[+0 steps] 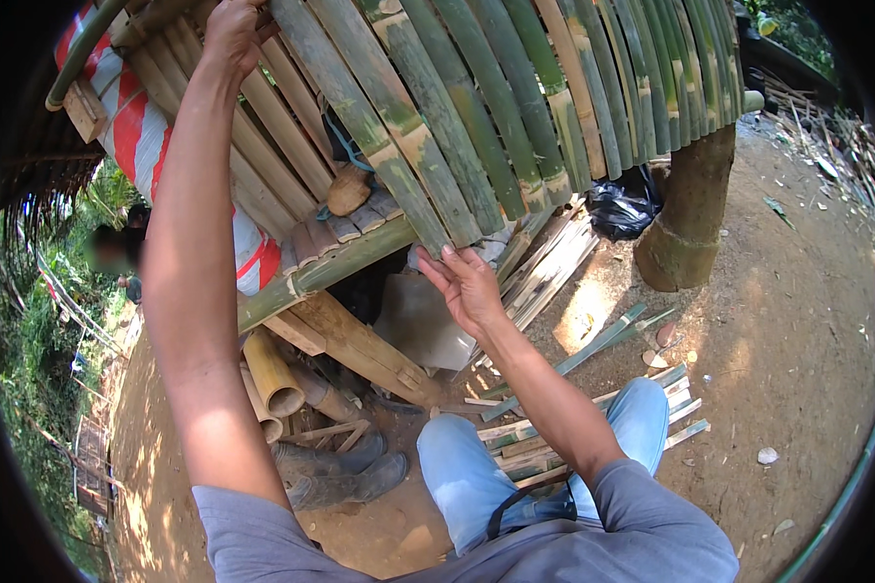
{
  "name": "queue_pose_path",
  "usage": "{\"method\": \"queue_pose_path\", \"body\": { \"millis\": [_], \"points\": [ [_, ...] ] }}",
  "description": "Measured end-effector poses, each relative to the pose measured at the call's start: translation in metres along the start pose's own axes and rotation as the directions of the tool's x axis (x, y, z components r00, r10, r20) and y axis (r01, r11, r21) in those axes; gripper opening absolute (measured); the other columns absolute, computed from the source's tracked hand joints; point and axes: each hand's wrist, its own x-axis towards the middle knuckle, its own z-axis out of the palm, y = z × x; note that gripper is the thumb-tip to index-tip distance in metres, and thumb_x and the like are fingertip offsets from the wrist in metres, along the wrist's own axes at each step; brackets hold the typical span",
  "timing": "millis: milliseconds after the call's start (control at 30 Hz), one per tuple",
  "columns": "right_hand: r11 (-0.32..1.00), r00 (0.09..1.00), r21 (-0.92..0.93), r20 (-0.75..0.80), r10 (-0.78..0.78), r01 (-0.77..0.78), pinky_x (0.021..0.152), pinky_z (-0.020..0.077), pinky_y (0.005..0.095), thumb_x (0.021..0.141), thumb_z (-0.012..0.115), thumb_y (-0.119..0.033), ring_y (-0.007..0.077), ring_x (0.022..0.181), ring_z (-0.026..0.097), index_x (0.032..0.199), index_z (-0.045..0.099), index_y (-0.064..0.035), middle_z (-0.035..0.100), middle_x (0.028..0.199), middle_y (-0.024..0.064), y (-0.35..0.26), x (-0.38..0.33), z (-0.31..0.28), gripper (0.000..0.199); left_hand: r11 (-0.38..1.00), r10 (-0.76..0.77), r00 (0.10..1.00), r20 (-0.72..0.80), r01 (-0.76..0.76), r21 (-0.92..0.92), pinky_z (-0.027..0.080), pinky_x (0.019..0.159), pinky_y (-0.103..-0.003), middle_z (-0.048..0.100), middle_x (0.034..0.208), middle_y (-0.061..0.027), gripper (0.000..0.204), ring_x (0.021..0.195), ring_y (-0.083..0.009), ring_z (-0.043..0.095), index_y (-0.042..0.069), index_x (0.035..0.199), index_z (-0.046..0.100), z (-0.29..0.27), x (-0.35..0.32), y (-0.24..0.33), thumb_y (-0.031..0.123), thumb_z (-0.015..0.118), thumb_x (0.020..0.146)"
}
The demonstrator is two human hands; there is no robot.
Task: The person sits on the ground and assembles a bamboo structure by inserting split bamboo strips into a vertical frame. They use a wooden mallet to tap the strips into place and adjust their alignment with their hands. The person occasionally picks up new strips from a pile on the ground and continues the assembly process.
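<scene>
A row of split green bamboo slats [515, 107] stands upright as a wall on a round bamboo rail [345, 262]. At its left end is a long bamboo slat [360, 121], leaning a little. My right hand [474, 293] pinches the lower end of this slat, thumb in front and fingers behind. Up high, my left hand [231, 39] is closed at the slat's upper left edge, its fingertips partly hidden. Behind the slat, a brown rounded object [349, 189] with a blue cord rests on a slatted ledge.
Cut slats [685, 394] lie by my knees, with more strips under the rail. A thick bamboo post [688, 214] stands at right beside a black plastic bag [624, 206]. Bamboo tubes [274, 379] and rubber boots [350, 476] are at lower left. Another person [122, 248] is far left.
</scene>
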Motion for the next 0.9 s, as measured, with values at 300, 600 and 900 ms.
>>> {"method": "queue_pose_path", "body": {
  "millis": [300, 600, 900],
  "points": [
    [0.986, 0.999, -0.160, 0.020, -0.050, 0.053, 0.098, 0.0529, 0.0404, 0.099, 0.057, -0.021, 0.0336, 0.117, 0.059, 0.119, 0.048, 0.0104, 0.056, 0.125, 0.0277, 0.009, 0.001, 0.004, 0.038, 0.999, 0.031, 1.000, -0.001, -0.031, -0.016, 0.052, 0.067, -0.030, 0.066, 0.093, 0.0038, 0.024, 0.077, -0.0104, 0.063, 0.015, 0.115, 0.061, -0.002, 0.000, -0.003, 0.031, 0.057, 0.098],
    [0.993, 0.998, -0.106, 0.010, -0.059, 0.060, 0.100, 0.0520, 0.0418, 0.099, 0.058, -0.021, 0.0353, 0.118, 0.059, 0.115, 0.048, 0.0095, 0.055, 0.126, 0.0288, 0.009, 0.001, 0.004, 0.036, 1.000, 0.030, 0.999, 0.041, -0.030, -0.002, 0.052, 0.065, -0.029, 0.064, 0.089, 0.0048, 0.022, 0.076, -0.0089, 0.063, 0.015, 0.112, 0.061, -0.003, -0.001, -0.001, 0.031, 0.056, 0.098],
    [0.980, 0.994, -0.171, -0.031, -0.109, 0.102, 0.097, 0.0537, 0.0413, 0.100, 0.055, -0.017, 0.0352, 0.114, 0.061, 0.112, 0.047, 0.0098, 0.057, 0.122, 0.0292, 0.013, -0.002, 0.009, 0.031, 0.999, 0.029, 0.999, 0.041, -0.029, -0.014, 0.053, 0.071, -0.033, 0.066, 0.096, 0.0001, 0.031, 0.079, -0.0123, 0.064, 0.008, 0.115, 0.059, -0.002, 0.000, -0.002, 0.032, 0.062, 0.096]
  ]
}}
